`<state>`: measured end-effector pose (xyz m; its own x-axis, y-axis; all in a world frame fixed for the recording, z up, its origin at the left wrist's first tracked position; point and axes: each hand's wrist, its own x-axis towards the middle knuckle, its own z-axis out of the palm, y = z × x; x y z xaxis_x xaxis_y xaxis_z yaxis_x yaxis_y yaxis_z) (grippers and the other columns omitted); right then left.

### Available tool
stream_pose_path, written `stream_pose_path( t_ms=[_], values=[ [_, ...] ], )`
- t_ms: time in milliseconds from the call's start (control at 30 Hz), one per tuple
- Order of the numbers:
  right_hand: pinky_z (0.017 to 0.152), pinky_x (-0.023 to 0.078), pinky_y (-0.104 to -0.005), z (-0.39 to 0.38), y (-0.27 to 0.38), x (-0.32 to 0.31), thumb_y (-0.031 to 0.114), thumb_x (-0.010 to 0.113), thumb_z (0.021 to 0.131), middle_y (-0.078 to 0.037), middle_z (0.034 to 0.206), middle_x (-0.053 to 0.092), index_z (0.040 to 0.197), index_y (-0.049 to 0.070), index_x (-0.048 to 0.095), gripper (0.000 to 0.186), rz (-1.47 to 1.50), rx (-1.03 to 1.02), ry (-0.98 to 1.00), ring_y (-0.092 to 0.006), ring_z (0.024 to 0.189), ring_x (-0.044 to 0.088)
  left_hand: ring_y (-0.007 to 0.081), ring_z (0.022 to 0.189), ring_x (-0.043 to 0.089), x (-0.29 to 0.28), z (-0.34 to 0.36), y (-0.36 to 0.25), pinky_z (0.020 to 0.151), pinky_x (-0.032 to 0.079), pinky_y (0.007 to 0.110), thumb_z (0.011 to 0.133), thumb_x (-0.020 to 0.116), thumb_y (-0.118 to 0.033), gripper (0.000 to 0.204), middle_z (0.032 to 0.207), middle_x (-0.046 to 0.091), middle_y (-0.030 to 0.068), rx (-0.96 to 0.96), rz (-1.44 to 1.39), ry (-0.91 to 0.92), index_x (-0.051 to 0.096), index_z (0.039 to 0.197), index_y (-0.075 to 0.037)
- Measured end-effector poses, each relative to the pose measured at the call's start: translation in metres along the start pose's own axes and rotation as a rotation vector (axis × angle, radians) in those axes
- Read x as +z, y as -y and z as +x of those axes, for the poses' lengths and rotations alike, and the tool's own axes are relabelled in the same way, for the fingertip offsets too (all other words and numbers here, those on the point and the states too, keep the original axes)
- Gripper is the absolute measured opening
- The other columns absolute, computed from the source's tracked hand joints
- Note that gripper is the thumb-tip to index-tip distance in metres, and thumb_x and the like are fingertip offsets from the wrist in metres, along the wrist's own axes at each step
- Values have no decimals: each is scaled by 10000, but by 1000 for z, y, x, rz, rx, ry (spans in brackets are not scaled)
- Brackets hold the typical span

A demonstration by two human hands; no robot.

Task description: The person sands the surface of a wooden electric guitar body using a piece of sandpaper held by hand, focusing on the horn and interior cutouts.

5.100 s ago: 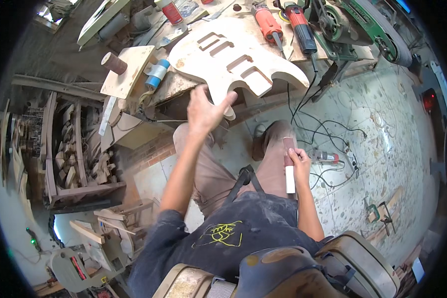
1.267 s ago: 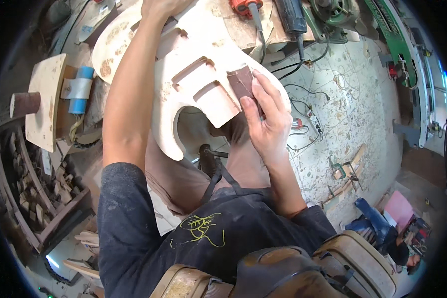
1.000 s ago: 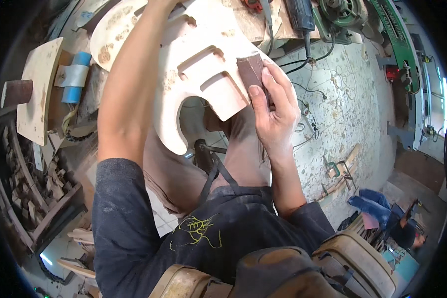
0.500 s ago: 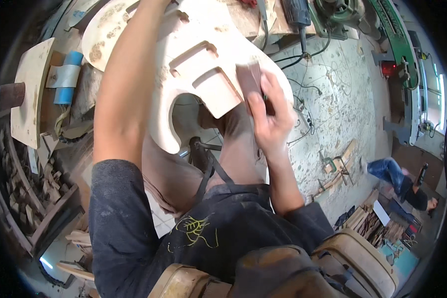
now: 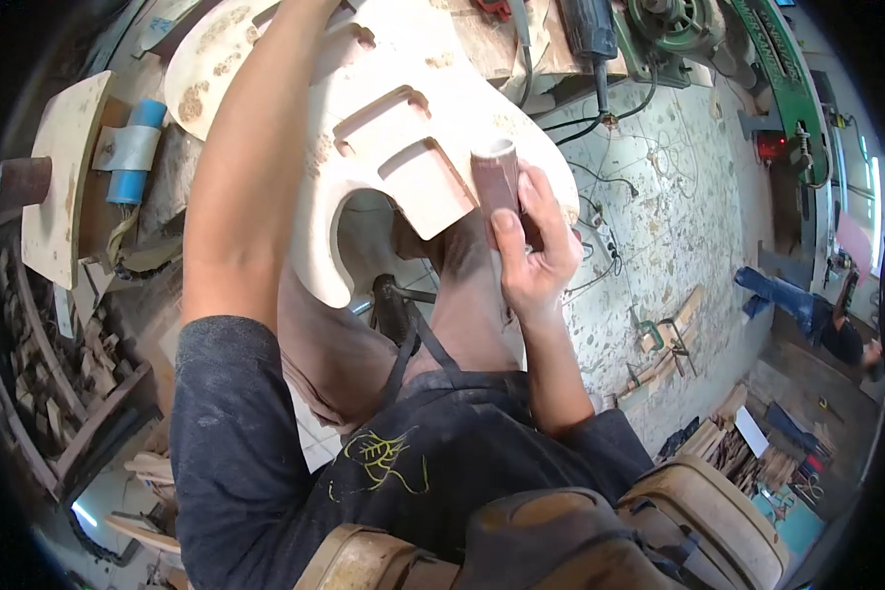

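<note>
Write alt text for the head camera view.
A person's right hand holds a brown-wrapped tube near the edge of a pale wooden guitar body with cut-out pockets, while the left forearm extends over it, its hand out of frame. Beyond are a dark corded power tool and a green machine.

Blue cylinder (image 5: pixel 136 152) at left, wood scraps (image 5: pixel 94 362) below it, corded power tool (image 5: pixel 588 29) beside green machine (image 5: pixel 674 25), person (image 5: pixel 806 311) in jeans

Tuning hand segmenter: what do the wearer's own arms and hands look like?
The left sleeve and right sleeve are dark and short, with pale dust on the left. Visible forearms are bare. The right hand wears no glove; the left hand is out of frame.
</note>
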<state>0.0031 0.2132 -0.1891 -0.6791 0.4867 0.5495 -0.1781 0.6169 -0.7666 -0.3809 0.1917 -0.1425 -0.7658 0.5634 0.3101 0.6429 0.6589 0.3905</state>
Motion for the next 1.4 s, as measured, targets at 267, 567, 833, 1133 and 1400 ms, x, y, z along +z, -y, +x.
stream_pose_path(
  t_ms=[267,567,833,1133,1400],
  values=[
    [976,540,-396,13,9,2,-21,709,923,-330,1288,651,1259,-67,631,348,-16,26,4,-397,1140,696,403,1196,638,0,-3,-1,1025,500,502,868,632,-606,698,1306,674,213,-12,6,-28,627,1358,-109],
    [994,544,-414,40,21,10,-28,728,898,-294,1258,679,1229,-70,644,344,-279,-41,24,-395,1158,697,388,1229,622,1,-4,-2,1038,488,506,866,630,-600,669,1304,673,213,30,29,-23,677,1291,-85],
    [1009,539,-414,43,26,11,-33,746,878,-297,1266,675,1238,-73,657,373,-321,-38,26,-391,1164,699,403,1272,579,-8,-1,-9,1073,447,526,865,636,-590,692,1386,614,225,-3,-2,133,638,1331,-79],
    [934,570,-413,40,26,8,7,755,874,-271,1238,692,1170,-55,687,310,-352,-84,31,-408,1097,715,422,1264,582,0,-1,-7,1067,462,519,875,618,-610,728,1378,606,248,0,11,102,625,1341,-51],
    [913,574,-411,33,30,11,9,759,869,-258,1229,698,1200,-50,668,349,-339,-47,28,-399,1073,720,428,1236,603,-1,5,-3,1058,470,516,874,602,-610,725,1306,644,282,34,-33,173,639,1324,-43]
  ],
)
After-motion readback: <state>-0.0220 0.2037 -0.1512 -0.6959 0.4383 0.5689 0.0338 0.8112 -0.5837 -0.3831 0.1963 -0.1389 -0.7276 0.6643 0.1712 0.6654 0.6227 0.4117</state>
